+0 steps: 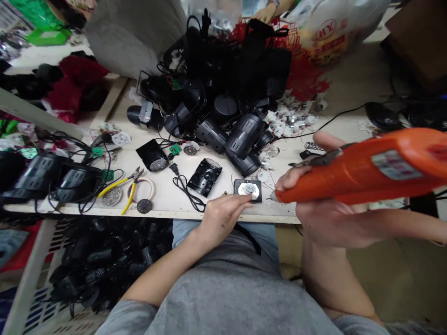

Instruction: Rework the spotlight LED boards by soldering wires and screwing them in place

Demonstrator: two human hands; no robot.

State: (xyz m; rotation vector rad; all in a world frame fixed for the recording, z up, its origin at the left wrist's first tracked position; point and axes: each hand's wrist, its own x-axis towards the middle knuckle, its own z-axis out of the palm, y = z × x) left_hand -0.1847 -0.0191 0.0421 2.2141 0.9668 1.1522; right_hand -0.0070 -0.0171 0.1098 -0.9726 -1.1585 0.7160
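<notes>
My left hand [223, 216] sits at the table's front edge, its fingertips pressing on a small black square mount [240, 194]. A white round hub [250, 188] stands on a silver plate at the mount's centre. My right hand [316, 223] grips an orange electric screwdriver [370, 172] and holds it level above the table. The screwdriver's metal tip [273, 197] points left, close to the mount but a little apart from it. A black plate with a round opening [204, 177] lies just left of my left hand, with a coiled black power cord [186, 193] beside it.
A heap of black spotlight housings [226, 130] fills the table's back, with small white parts [289, 121] to its right. Yellow-handled pliers [127, 190], tape [145, 186] and wired green circuit boards [174, 149] lie left. A co-worker's hand [265, 14] shows beyond. A basket of black housings [94, 260] stands below left.
</notes>
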